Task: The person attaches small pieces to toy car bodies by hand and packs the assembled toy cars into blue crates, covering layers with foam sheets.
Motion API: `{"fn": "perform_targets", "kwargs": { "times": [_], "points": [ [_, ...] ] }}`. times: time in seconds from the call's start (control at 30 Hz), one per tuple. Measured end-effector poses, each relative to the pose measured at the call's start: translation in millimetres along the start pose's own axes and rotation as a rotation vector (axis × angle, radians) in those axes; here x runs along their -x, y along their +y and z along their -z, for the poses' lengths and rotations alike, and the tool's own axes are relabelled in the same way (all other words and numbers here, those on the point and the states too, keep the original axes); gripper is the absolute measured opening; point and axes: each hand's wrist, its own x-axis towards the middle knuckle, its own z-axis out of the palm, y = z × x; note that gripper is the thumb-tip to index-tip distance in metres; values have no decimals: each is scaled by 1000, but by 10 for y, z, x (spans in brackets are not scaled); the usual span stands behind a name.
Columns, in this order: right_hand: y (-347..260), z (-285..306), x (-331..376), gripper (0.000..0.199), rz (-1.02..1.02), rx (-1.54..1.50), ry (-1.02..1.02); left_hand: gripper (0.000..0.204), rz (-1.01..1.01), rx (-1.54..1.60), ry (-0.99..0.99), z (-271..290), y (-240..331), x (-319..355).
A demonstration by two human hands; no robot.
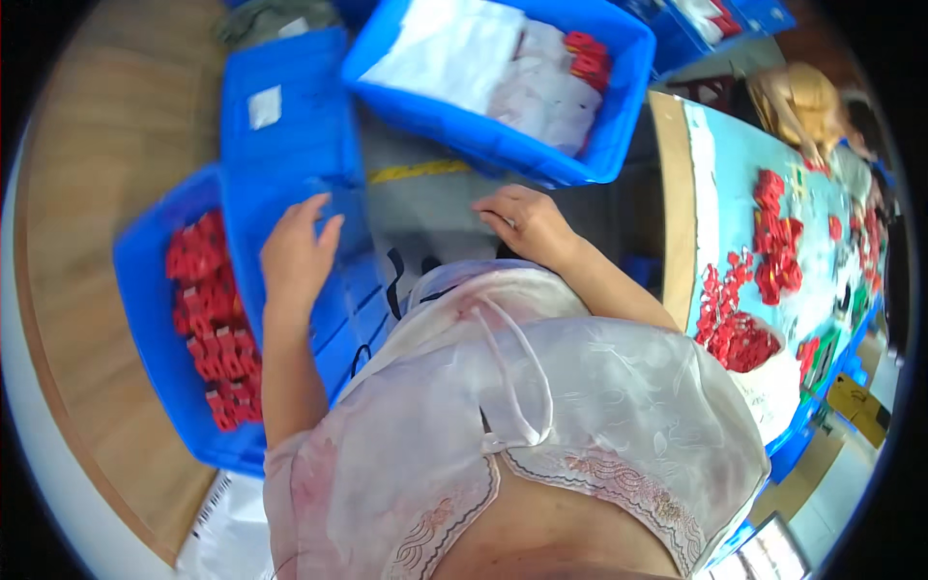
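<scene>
My left hand point(298, 253) hovers over the blue plastic surface point(285, 179) beside the left bin, thumb and forefinger apart, nothing seen in it. My right hand point(527, 224) is in front of my waist with its fingers curled together; no object shows at the fingertips. Closest to it is a large blue bin point(619, 145), just beyond. Inside that bin lie white sheets point(445, 53), pale wrapped bundles point(546, 97) and a few red pieces point(587, 60). Left of my left arm, another blue bin point(159, 329) holds rows of small red items point(217, 319).
On the right, a light-blue-topped table point(730, 193) carries red clusters point(773, 237) and a white sack point(768, 387) of red pieces. A person point(797, 101) works at its far side. A yellow floor stripe point(420, 171) runs below the far bin. A white bag point(227, 532) lies lower left.
</scene>
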Motion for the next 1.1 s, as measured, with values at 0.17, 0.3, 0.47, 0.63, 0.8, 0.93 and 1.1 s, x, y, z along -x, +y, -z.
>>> {"fn": "perform_targets", "kwargs": {
  "times": [0.17,0.3,0.47,0.63,0.8,0.93,1.1],
  "points": [
    [722,921,851,15,-419,84,244,41,-374,111,-207,-1277,1348,-1364],
    [1001,1432,1374,15,-650,141,344,53,-488,155,-298,-2450,2245,-2487],
    [1191,1461,2006,14,-1026,122,562,62,-512,140,-291,-3812,3045,-3539],
    [1195,1291,2175,13,-1336,74,653,78,-683,-113,-280,-4676,3545,-4286],
    [1234,1142,2115,13,-1336,109,568,73,-796,-307,-364,-4876,3635,-4569],
    [1281,1137,2000,16,-1410,100,592,65,-899,-79,-485,-4758,3626,-4550],
    [1313,1211,2122,18,-1431,257,689,68,-973,-207,-270,-4787,3415,-4704]
  ]
}}
